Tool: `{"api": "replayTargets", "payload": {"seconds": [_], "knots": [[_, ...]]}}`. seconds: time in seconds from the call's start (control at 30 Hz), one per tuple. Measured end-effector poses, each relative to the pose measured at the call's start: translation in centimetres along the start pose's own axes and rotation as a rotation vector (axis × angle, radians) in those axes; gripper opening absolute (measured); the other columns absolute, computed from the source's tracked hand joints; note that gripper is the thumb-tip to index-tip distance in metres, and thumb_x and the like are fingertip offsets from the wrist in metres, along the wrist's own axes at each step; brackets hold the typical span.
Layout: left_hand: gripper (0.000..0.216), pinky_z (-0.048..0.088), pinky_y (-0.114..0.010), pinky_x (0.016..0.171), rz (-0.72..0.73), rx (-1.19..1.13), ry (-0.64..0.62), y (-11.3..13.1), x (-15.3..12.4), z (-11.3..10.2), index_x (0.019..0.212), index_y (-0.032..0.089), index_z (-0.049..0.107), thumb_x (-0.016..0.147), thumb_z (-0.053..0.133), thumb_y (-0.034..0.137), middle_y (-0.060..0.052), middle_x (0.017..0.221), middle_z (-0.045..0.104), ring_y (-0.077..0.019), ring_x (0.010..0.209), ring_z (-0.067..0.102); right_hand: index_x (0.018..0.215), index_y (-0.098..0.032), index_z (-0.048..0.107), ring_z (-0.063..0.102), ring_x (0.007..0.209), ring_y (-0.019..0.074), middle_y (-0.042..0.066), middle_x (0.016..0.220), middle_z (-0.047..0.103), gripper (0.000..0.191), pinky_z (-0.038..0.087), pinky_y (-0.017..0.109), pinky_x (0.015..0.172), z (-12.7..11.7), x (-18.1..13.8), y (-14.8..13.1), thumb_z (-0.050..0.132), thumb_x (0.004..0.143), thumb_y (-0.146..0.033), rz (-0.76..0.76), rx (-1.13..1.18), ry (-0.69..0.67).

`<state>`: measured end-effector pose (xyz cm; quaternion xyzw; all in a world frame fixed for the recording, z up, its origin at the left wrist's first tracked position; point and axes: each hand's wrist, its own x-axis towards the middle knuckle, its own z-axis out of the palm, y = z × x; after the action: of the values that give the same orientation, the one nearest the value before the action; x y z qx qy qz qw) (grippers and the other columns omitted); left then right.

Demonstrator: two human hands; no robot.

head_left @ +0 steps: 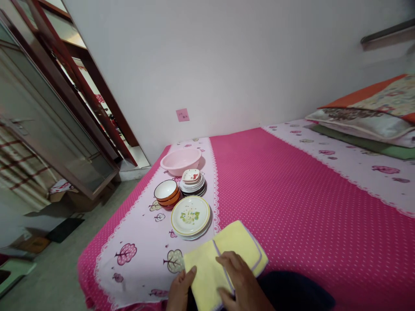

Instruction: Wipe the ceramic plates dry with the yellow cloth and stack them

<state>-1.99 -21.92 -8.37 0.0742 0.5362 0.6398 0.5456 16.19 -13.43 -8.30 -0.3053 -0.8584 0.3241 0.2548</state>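
A folded yellow cloth lies on the pink bedspread at the near edge. My left hand grips its near-left edge, thumb on top. My right hand lies flat on the cloth with fingers stretched out, pressing it down. Just beyond the cloth sits a stack of flowered plates. Behind it stand stacked orange bowls, a pile of small dishes and a pink basin.
The bed runs to the white wall. Pillows and a green sheet are piled at the far right. A doorway with a glass door opens on the left, over a grey floor.
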Motion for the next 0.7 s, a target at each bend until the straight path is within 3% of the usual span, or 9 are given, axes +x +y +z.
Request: {"api": "replayTargets", "payload": {"seconds": [0.07, 0.13, 0.27, 0.37, 0.47, 0.57, 0.7], "knots": [[0.046, 0.057, -0.041, 0.081, 0.044, 0.020, 0.025, 0.1, 0.0, 1.1, 0.086, 0.014, 0.074, 0.058, 0.096, 0.043, -0.013, 0.083, 0.080, -0.0339, 0.090, 0.076, 0.146, -0.024, 0.048, 0.057, 0.125, 0.0318, 0.013, 0.138, 0.059, 0.080, 0.043, 0.043, 0.109, 0.6, -0.2, -0.3, 0.074, 0.071, -0.016, -0.117, -0.031, -0.056], [0.045, 0.055, -0.036, 0.073, 0.094, 0.050, 0.039, 0.3, -0.3, 2.5, 0.081, 0.016, 0.071, 0.059, 0.095, 0.047, -0.008, 0.074, 0.077, -0.0286, 0.079, 0.074, 0.154, -0.027, 0.038, 0.058, 0.124, 0.0316, 0.013, 0.142, 0.059, 0.082, 0.046, 0.043, 0.105, 1.3, -0.4, -0.4, 0.070, 0.080, -0.017, -0.183, -0.071, -0.051], [0.046, 0.045, -0.028, 0.058, 0.190, 0.142, -0.001, 1.0, -1.3, 5.7, 0.070, 0.018, 0.064, 0.065, 0.089, 0.056, -0.001, 0.063, 0.067, -0.0190, 0.063, 0.064, 0.156, -0.024, 0.037, 0.058, 0.125, 0.0321, 0.015, 0.139, 0.060, 0.084, 0.047, 0.045, 0.107, 1.0, -0.5, -0.7, 0.062, 0.077, -0.009, -0.166, -0.024, 0.084], [0.050, 0.044, -0.027, 0.061, 0.239, 0.197, -0.054, 1.2, -1.5, 7.4, 0.075, 0.018, 0.066, 0.070, 0.082, 0.066, -0.004, 0.074, 0.071, -0.0196, 0.071, 0.065, 0.142, -0.021, 0.053, 0.062, 0.121, 0.0282, 0.013, 0.128, 0.067, 0.065, 0.049, 0.042, 0.105, -1.3, -0.1, 0.0, 0.050, 0.079, -0.006, -0.007, 0.118, 0.269], [0.053, 0.047, -0.029, 0.069, 0.266, 0.260, 0.023, 0.5, -0.5, 8.0, 0.079, 0.017, 0.069, 0.066, 0.083, 0.067, -0.009, 0.085, 0.075, -0.0229, 0.083, 0.068, 0.123, -0.021, 0.061, 0.067, 0.115, 0.0276, 0.011, 0.120, 0.072, 0.041, 0.053, 0.041, 0.102, -3.7, 0.4, 2.6, 0.049, 0.084, -0.019, 0.208, 0.216, 0.379], [0.063, 0.051, -0.033, 0.077, 0.240, 0.234, 0.101, -0.9, 1.2, 8.2, 0.089, 0.016, 0.071, 0.052, 0.092, 0.062, -0.012, 0.092, 0.077, -0.0260, 0.086, 0.070, 0.118, -0.020, 0.061, 0.070, 0.110, 0.0294, 0.013, 0.118, 0.073, 0.039, 0.054, 0.044, 0.099, -5.1, 0.5, 6.2, 0.050, 0.083, -0.031, 0.371, 0.235, 0.396], [0.070, 0.053, -0.040, 0.087, 0.177, 0.193, 0.055, -2.1, 3.0, 9.1, 0.103, 0.014, 0.071, 0.050, 0.096, 0.053, -0.016, 0.101, 0.078, -0.0297, 0.094, 0.072, 0.119, -0.020, 0.059, 0.070, 0.111, 0.0289, 0.014, 0.118, 0.074, 0.041, 0.052, 0.043, 0.100, -5.3, 0.3, 9.1, 0.047, 0.083, -0.035, 0.437, 0.211, 0.404]]}}
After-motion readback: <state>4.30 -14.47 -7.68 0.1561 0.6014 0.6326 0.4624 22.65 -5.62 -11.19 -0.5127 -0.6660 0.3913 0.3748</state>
